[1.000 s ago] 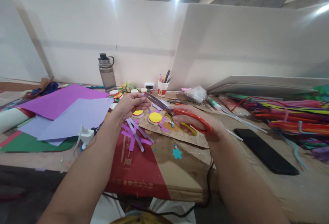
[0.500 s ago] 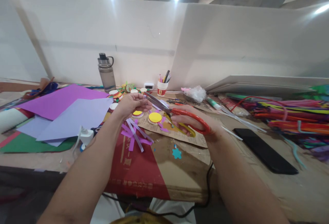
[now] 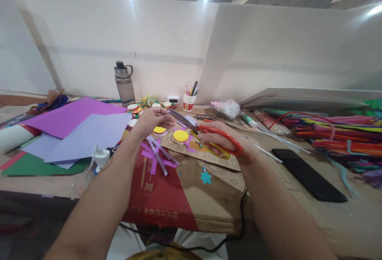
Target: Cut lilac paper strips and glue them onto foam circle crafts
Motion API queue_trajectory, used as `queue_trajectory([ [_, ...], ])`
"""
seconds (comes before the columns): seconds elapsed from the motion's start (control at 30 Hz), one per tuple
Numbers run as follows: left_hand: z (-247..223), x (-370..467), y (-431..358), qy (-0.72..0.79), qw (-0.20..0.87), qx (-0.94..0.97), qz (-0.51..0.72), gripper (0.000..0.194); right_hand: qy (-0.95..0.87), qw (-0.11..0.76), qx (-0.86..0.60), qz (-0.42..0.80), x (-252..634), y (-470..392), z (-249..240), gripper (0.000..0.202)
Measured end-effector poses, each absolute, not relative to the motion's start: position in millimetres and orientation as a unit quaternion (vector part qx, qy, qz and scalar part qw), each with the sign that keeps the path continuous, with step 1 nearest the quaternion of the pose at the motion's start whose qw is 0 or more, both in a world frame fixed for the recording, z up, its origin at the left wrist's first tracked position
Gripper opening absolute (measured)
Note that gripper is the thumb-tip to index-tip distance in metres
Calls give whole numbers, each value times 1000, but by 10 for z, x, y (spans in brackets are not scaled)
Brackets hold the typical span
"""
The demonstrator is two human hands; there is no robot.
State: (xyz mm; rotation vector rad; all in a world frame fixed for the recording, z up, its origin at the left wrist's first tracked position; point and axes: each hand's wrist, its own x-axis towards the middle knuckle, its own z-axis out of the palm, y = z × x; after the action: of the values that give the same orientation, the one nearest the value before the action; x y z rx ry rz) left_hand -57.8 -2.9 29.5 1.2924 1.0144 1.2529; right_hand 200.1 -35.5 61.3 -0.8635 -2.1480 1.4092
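Note:
My right hand is wrapped round the red and yellow handles of a pair of scissors, whose blades point up and left toward my left hand. The fingers of my left hand are pinched together near the blade tips; what they hold, if anything, is too small to make out. Below the hands lie a yellow disc, purple paper strips and a blue flower-shaped cutout on cardboard. Another yellow disc sits just under my left hand.
Purple and lilac paper sheets and a white plug lie at the left. A bottle and a pen cup stand at the back. At the right are a black phone and coloured pipe cleaners.

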Motion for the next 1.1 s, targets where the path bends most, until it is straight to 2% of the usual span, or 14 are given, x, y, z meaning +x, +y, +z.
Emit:
queue_trajectory([
  [0.2,309,-578,-40,444,448,589,506,23,-776,210,-314,505,2000,-349,593,23],
  [0.7,306,-615,-20,450,415,615,497,18,-779,206,-339,485,1932,-353,555,29],
  [0.9,263,-593,12,463,433,601,487,15,-785,243,-341,457,1940,-365,577,35],
  [1.0,262,-571,12,443,464,568,516,15,-778,245,-375,441,1932,-314,545,30],
  [1.1,284,-561,11,405,512,494,574,13,-786,218,-480,322,1900,-180,421,21],
])
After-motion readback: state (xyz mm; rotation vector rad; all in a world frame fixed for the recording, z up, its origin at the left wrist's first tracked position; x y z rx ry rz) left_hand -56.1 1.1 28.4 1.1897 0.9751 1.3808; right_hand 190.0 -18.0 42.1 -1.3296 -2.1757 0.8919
